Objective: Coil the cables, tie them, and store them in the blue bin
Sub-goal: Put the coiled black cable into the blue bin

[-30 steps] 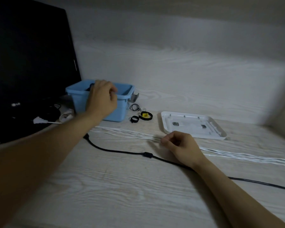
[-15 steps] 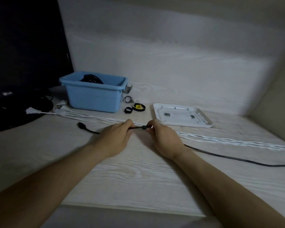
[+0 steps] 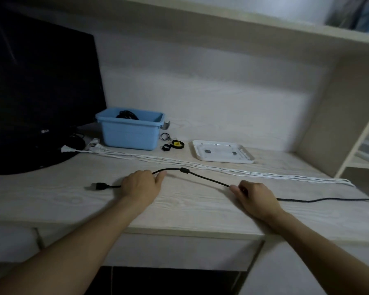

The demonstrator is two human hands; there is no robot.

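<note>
at the far left we saw a dark monitor [image 3: 41, 92] standing on the pale worktop [image 3: 179, 209], and just right of it the blue bin [image 3: 130, 135] with a coiled black cable [image 3: 127, 114] already inside. small cable ties [image 3: 172, 145], black and yellow, lay beside the bin's right end. a bundle of white cables [image 3: 200, 166] stretched from the bin's foot far to the right. nearer us lay the black cable [image 3: 202, 177], its plug [image 3: 99, 186] at the left. our left hand [image 3: 141, 186] had its grip closed over the cable just right of the plug. the cable rose in a low arch, then ran down to our right hand [image 3: 255, 198], whose grip pinched it between thumb and fingers. behind that hand sat a white tray [image 3: 222, 154].
</note>
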